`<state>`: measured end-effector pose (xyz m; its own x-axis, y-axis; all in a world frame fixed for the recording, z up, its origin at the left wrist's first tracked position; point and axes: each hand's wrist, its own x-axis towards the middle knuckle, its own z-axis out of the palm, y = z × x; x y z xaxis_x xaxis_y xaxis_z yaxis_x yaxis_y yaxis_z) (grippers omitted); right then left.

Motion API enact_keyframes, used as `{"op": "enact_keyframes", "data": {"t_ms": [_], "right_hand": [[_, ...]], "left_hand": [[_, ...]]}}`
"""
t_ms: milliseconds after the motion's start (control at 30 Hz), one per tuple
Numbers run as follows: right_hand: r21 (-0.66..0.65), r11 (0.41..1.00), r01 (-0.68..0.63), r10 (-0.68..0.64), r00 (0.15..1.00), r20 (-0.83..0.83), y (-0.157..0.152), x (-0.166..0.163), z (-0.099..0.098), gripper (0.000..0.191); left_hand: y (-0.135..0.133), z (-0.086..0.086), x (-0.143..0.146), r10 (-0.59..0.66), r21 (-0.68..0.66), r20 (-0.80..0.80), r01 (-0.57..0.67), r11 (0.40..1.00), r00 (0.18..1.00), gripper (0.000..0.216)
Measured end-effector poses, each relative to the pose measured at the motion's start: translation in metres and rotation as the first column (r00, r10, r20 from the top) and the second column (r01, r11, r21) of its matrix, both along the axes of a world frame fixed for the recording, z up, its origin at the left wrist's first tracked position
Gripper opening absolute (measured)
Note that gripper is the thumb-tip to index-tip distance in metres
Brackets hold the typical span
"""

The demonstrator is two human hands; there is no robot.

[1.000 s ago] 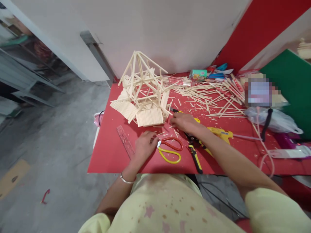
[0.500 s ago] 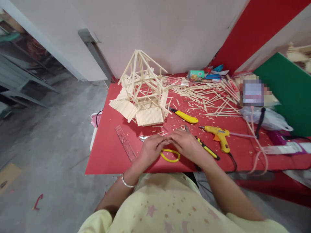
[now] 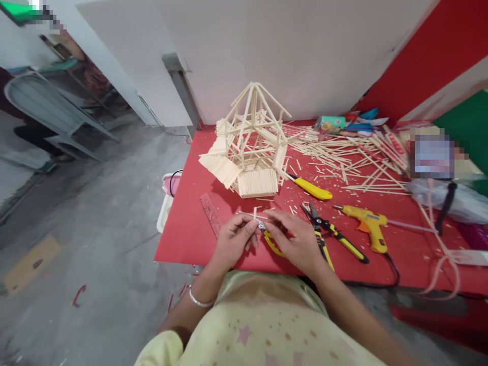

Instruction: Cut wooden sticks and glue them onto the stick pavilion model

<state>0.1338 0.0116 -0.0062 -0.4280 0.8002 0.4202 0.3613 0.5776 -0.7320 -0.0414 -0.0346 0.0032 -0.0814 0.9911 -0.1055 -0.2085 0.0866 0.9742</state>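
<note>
My left hand (image 3: 235,238) is closed in a pinch, with a short pale wooden stick (image 3: 255,213) standing up from its fingertips. Close beside it, my right hand (image 3: 296,240) has its thumb and fingers bent together; what they hold, if anything, is hidden. Yellow-handled scissors (image 3: 273,246) lie under and between both hands, their blades mostly covered. Beyond the hands stands a framework model of wooden sticks (image 3: 253,124) with a pointed top and slatted panels (image 3: 258,183) around its base. A clear ruler (image 3: 210,214) lies left of my left hand.
Right of my right hand lie black-and-yellow pliers (image 3: 324,223) and a yellow glue gun (image 3: 366,221) with its cord. A yellow cutter knife (image 3: 313,189) lies beside the model. Loose sticks (image 3: 343,152) and scraps cover the back right of the red table (image 3: 183,223).
My hands have drawn slightly apart, and the short stick now shows above my left fingertips. The scissors' pivot has come into view. The whole view has swung to the left.
</note>
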Motion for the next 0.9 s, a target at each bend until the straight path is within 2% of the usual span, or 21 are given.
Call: {"op": "enact_keyframes", "data": {"t_ms": [67,167,233,333,433,500,567,667,767,833,900], "right_hand": [[0.030,1.000,-0.003,0.000,0.996,0.095,0.001,0.004,-0.008,0.024],[0.076,0.987,0.143,-0.158,0.950,0.268,0.002,0.026,-0.023,0.027],[0.116,0.955,0.275,-0.298,0.876,0.378,-0.001,0.050,-0.035,0.037],[0.165,0.896,0.413,-0.428,0.698,0.574,-0.013,0.089,-0.050,0.068],[0.149,0.869,0.472,-0.400,0.492,0.773,-0.028,0.121,-0.060,0.094],[0.124,0.859,0.497,-0.350,0.391,0.851,-0.034,0.133,-0.061,0.098],[0.110,0.860,0.499,-0.315,0.347,0.883,-0.034,0.138,-0.060,0.095],[0.076,0.870,0.487,-0.286,0.372,0.883,-0.028,0.138,-0.057,0.089],[-0.006,0.846,0.533,-0.287,0.464,0.838,-0.023,0.137,-0.057,0.081],[-0.154,0.814,0.560,-0.275,0.605,0.747,-0.024,0.141,-0.059,0.073],[-0.393,0.755,0.525,-0.251,0.785,0.567,-0.027,0.146,-0.059,0.066]], "left_hand": [[-0.002,-0.004,-0.004,0.011,-0.010,0.011,-0.011,1.000,1.000,0.030],[-0.001,-0.016,-0.005,0.006,-0.035,0.043,-0.005,0.999,0.999,0.026],[0.002,-0.022,-0.002,-0.008,-0.063,0.093,0.014,0.998,0.996,0.027],[0.007,-0.030,0.003,-0.038,-0.079,0.164,0.052,0.996,0.986,0.028],[0.011,-0.036,0.007,-0.044,-0.066,0.166,0.055,0.996,0.985,0.027],[0.013,-0.037,0.008,-0.017,-0.061,0.167,0.027,0.998,0.986,0.027],[0.014,-0.034,0.008,0.017,-0.068,0.205,-0.004,0.998,0.979,0.029],[0.014,-0.025,0.003,0.063,-0.092,0.279,-0.039,0.995,0.958,0.033],[0.013,-0.015,-0.006,0.117,-0.105,0.303,-0.089,0.991,0.946,0.037],[0.012,-0.010,-0.012,0.153,-0.108,0.293,-0.127,0.986,0.944,0.035],[0.013,-0.007,-0.017,0.190,-0.102,0.276,-0.167,0.981,0.942,0.033]]}}
